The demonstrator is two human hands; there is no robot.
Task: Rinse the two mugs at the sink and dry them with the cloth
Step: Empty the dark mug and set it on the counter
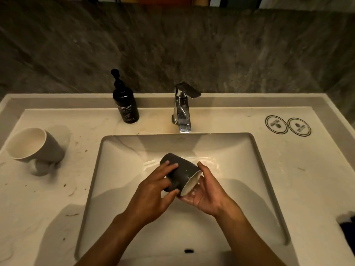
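A dark grey mug (182,170) with a pale inside lies tilted over the sink basin (119,150), its mouth turned toward the lower right. My left hand (153,194) grips its body and handle side. My right hand (205,191) cups the rim and looks wet. A second, lighter grey mug (34,145) with a cream inside stands on the counter at the left, handle toward me. The chrome tap (182,110) is behind the basin; I cannot tell whether water runs. A dark cloth (347,227) shows only partly at the right edge.
A black pump bottle of hand wash (125,104) stands behind the basin, left of the tap. Two round stickers (288,125) are on the counter at the back right. A dark stone wall rises behind the counter. Brown specks dot the counter (57,189) at the left.
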